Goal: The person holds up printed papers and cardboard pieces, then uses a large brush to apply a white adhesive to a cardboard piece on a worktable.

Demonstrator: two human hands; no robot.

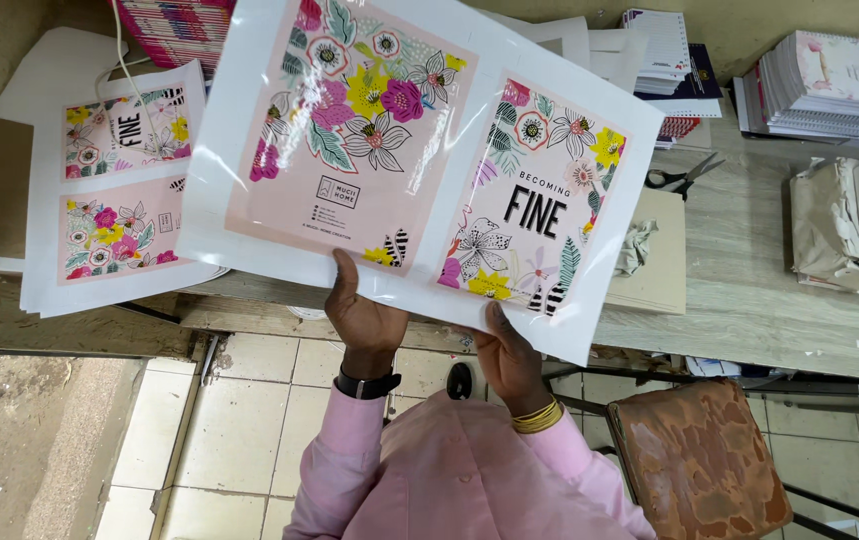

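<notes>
While I look down past my pink sleeves, my left hand and right hand both pinch the near edge of a glossy flowered sheet, lifted above the wooden table. Left lies a stack of matching sheets; farther right, scissors and notebooks.

Small print and binding workshop. Wooden worktable bearing stacks of spiral notebooks, printed floral cover sheets, scissors, grey board and wrapped paper bundles. Tiled floor; worn stool alongside.
</notes>
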